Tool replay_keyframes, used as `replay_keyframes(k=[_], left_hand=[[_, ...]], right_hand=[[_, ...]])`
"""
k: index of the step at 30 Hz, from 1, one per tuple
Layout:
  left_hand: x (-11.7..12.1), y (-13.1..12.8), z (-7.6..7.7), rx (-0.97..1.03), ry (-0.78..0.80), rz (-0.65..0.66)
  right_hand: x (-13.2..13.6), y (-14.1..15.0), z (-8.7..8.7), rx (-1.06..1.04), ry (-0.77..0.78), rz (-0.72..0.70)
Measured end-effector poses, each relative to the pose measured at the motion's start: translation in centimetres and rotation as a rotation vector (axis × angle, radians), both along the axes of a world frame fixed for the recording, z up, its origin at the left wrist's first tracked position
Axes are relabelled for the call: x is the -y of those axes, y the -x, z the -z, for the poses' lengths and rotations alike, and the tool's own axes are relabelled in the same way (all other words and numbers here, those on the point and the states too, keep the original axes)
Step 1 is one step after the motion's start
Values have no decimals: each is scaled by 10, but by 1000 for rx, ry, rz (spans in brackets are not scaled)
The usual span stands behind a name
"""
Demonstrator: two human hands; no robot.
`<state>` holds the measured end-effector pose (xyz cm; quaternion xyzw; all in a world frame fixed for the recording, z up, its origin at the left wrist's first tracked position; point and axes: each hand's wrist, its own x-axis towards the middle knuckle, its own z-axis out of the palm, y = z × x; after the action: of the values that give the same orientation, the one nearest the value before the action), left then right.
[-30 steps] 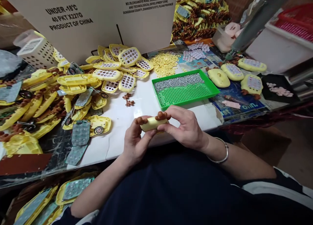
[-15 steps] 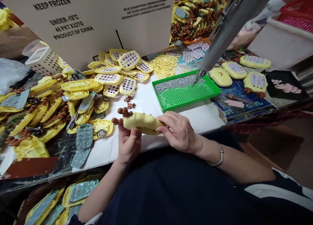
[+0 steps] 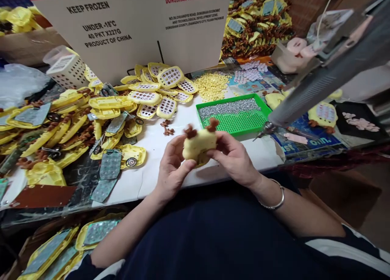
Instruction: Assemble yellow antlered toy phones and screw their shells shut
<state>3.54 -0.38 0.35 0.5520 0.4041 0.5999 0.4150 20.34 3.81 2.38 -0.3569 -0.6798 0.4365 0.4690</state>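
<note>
Both hands grip a yellow plastic toy shell with brown antlers (image 3: 199,145), held above the front of the white work surface. My left hand (image 3: 174,170) is closed on its left side, thumb in front. On its right side, my right hand (image 3: 233,156) is closed with the thumb pressed against the lower front. The antlers point up and away, and fingers cover the shell's sides. Just beyond lies a small brown antler piece (image 3: 167,128). A green perforated tray (image 3: 234,128) holding many small silver screws (image 3: 230,107) lies behind my right hand.
A grey electric screwdriver (image 3: 300,95) hangs at the right, its tip near the tray. Yellow shells with circuit boards (image 3: 110,164) pile up at left. Button-faced shells (image 3: 167,106) and small yellow pieces (image 3: 211,86) lie behind, before a white carton (image 3: 134,40).
Both hands have turned the toy shell from lying sideways to antlers up and away. The screwdriver has swung right, so its tip is now outside the tray's right edge.
</note>
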Motion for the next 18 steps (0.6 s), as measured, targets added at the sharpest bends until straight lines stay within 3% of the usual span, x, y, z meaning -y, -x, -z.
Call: replay_keyframes(k=[2, 5, 7, 9, 12, 14, 18], left_hand=[[1, -1, -8, -157, -30, -4], [4, 1, -13, -473, -171, -64], [3, 3, -12, -681, -326, -143], [1, 5, -8, -870, -473, -213], [-2, 7, -1, -1019, -586, -242], [-3, 10, 3, -1008, -569, -188], [-1, 16, 7, -922, -462, -77]], right_hand=[[-1, 0, 10, -165, 132, 20], [-2, -7, 22, -155, 45, 117], [-2, -14, 20, -111, -155, 271], [-1, -21, 12, 55, -462, 364], [-2, -27, -4, 541, -864, 182], [-5, -28, -9, 735, -918, 43], [-10, -27, -6, 788, -896, 53]])
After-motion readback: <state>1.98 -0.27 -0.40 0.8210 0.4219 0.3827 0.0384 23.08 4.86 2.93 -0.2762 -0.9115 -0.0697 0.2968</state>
